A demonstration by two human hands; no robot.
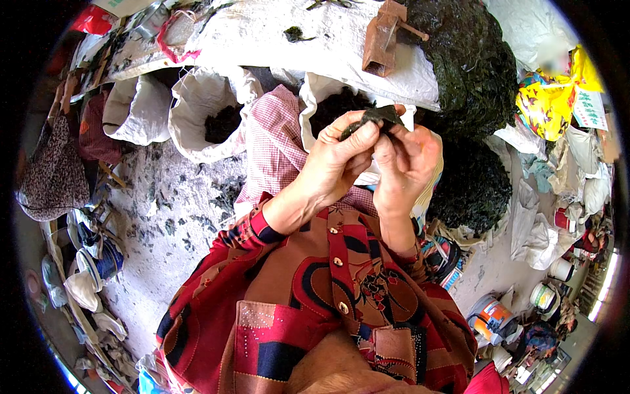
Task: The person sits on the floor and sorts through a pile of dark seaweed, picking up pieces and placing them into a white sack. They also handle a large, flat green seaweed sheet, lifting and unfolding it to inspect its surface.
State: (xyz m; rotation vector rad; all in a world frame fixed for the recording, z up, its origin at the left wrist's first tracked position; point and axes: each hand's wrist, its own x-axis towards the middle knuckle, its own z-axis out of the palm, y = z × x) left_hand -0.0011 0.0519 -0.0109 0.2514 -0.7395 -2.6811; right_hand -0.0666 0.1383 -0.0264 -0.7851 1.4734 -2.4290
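A piece of dark seaweed is stretched between my two hands above my lap. My left hand pinches its left end with thumb and fingers. At the other end, the fingertips of my right hand grip it. Just behind the hands, an open white sack holds more dark seaweed. To the right, a large heap of wet-looking seaweed covers the work surface. A second dark heap lies lower down, on pale sheeting near the floor.
A rusty square metal tube with a bolt lies on the white-covered table. Another white sack with dark contents hangs at the table's edge. Seaweed scraps litter the floor. A yellow plastic bag and a bucket are at right.
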